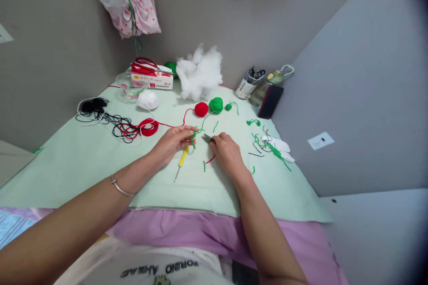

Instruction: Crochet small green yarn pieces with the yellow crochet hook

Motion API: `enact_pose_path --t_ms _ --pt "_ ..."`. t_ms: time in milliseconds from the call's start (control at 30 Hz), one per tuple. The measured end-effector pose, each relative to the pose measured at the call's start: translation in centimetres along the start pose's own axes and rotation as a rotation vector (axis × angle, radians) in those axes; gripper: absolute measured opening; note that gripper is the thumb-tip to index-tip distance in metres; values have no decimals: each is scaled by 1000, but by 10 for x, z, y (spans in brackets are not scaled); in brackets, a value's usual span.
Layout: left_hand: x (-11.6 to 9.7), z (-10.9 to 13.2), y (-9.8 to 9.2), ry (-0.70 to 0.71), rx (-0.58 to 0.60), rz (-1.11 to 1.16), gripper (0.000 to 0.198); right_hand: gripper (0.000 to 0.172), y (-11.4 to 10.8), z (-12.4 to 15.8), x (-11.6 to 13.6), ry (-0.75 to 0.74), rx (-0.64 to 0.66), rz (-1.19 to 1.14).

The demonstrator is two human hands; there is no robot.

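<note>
Left hand point(171, 142) at frame centre pinched green yarn point(194, 139) between closed fingers, right hand point(228, 150) gripped small scissors point(207, 137), fingers curled round, yellow-handled crochet hook point(182, 159) lay just below centre.

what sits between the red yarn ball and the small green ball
In the head view, a larger green yarn ball sits between the red ball and the small green ball.

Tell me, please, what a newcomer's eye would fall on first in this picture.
Probably the big white fluff, heaped at the back of the pale green tabletop, would stand out first. Just in front sit a red yarn ball and a green yarn ball, side by side. Nearer, the left hand holds green yarn and the right hand small pointed blades.
</note>
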State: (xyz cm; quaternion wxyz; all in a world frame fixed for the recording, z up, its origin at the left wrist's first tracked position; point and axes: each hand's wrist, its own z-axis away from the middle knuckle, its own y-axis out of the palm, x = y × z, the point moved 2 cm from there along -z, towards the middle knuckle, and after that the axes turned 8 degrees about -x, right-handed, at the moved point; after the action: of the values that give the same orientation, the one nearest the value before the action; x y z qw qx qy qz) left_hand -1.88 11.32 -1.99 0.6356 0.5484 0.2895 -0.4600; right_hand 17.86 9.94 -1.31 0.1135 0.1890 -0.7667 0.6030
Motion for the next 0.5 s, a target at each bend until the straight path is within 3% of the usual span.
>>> enact_pose_path --t_ms 200,333,500 --pt "-1 1 1 4 4 -12 24 29 -7 -2 -2 99 -46 -186" --pt "0 -1 0 15 -3 -6 24 45 -15 -1 7 60 97 -426" --pt "3 -1 -1 32 12 -8 27 48 -15 4 16 32 250 -610"
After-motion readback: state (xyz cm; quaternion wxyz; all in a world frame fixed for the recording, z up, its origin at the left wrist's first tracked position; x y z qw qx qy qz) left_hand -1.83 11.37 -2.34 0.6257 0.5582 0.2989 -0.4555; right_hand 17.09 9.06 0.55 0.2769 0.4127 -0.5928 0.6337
